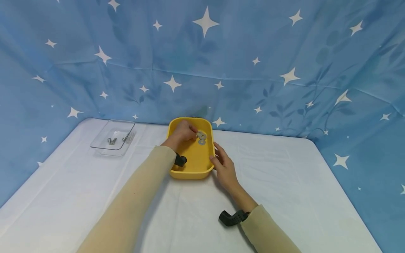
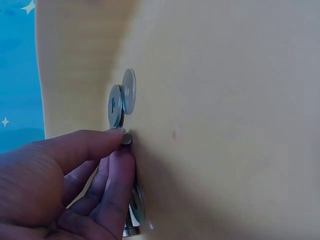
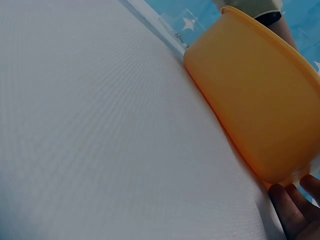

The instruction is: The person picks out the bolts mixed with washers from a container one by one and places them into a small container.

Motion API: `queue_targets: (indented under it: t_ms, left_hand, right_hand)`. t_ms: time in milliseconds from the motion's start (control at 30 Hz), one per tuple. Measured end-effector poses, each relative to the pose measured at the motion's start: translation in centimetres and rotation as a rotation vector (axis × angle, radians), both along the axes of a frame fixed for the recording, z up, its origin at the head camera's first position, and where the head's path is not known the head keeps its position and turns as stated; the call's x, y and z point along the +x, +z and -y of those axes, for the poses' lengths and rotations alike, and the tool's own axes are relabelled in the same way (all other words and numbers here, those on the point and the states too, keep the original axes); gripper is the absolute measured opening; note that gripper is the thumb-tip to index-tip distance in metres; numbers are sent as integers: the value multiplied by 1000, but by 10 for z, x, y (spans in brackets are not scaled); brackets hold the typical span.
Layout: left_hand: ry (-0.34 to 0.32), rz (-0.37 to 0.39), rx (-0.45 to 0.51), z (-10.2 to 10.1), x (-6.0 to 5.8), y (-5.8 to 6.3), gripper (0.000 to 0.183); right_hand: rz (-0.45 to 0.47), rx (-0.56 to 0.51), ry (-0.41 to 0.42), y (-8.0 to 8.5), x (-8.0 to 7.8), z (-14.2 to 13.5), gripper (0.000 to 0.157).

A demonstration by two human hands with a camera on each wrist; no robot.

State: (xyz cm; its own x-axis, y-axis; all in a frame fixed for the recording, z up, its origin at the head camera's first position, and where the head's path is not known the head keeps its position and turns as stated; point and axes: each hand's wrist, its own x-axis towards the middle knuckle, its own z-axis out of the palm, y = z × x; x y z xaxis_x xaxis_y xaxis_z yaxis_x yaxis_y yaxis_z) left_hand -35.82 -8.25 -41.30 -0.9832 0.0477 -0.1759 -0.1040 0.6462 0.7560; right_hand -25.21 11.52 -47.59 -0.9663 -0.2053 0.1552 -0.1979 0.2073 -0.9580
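Observation:
A yellow plastic bin (image 1: 193, 175) stands at the far middle of the table. My left hand (image 1: 183, 133) reaches inside it. Between the thumb and index finger, that hand pinches a small metal bolt (image 2: 126, 139), mostly hidden by the fingertips. Flat round washers (image 1: 201, 142) lie on the bin floor beside it; two overlapping washers (image 2: 115, 106) show above the fingertips in the left wrist view. Another bolt (image 2: 131, 230) is partly hidden below the fingers. My right hand (image 1: 225, 170) holds the bin's right side, thumb at the rim and fingers against the outer wall.
Left of the bin stands a clear plastic box (image 1: 117, 151) with several metal bolts (image 1: 112, 141) inside. A white cloth (image 1: 272, 182) covers the table. Behind it hangs a blue curtain (image 1: 240, 49) with white stars.

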Motion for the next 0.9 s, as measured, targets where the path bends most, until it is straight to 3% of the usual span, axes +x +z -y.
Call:
queue_targets:
  t_ms: [267, 600, 700, 900]
  left_hand:
    - [-39, -15, -96, 3, 0, 1, 26]
    - [-84, 15, -116, 5, -5, -2, 50]
    - [-106, 8, -117, 4, -6, -4, 46]
    - [-122, 15, -31, 7, -5, -5, 28]
  right_hand:
    - [-3, -12, 15, 1, 0, 1, 54]
    - [1, -15, 10, 2, 1, 0, 54]
    - [3, -14, 5, 1, 0, 0, 54]
    - [5, -13, 1, 0, 1, 0, 53]
